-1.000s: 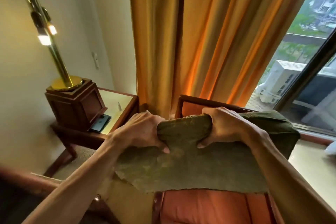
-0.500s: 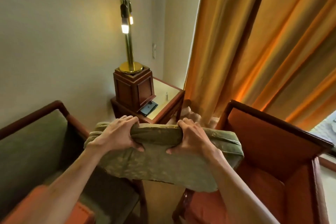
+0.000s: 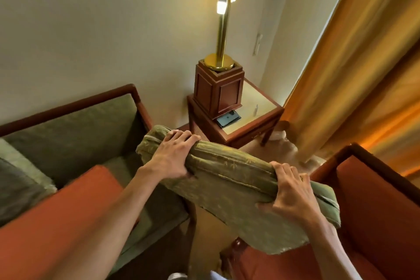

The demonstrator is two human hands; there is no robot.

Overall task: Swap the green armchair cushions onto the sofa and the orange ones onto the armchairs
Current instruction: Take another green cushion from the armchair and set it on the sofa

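Both my hands hold a green cushion (image 3: 231, 191) in the air between two seats. My left hand (image 3: 169, 157) grips its upper left edge, fingers curled over the top. My right hand (image 3: 292, 191) grips the right part of the same edge. To the left stands a green-upholstered seat with a wooden frame (image 3: 68, 134), and an orange cushion (image 3: 56, 218) lies on it under my left forearm. At the right is an orange-upholstered armchair (image 3: 372, 198), partly hidden behind the held cushion.
A wooden side table (image 3: 259, 125) stands in the corner, carrying a wooden box (image 3: 218, 91) with a brass lamp (image 3: 223, 29) and a dark phone (image 3: 228, 118). Orange curtains (image 3: 363, 75) hang at the right. A paler green cushion (image 3: 20, 166) lies at the far left.
The view has swung left, away from the window and toward the green seat. The green cushion has moved left with both hands, which have spread wider apart along its edge.
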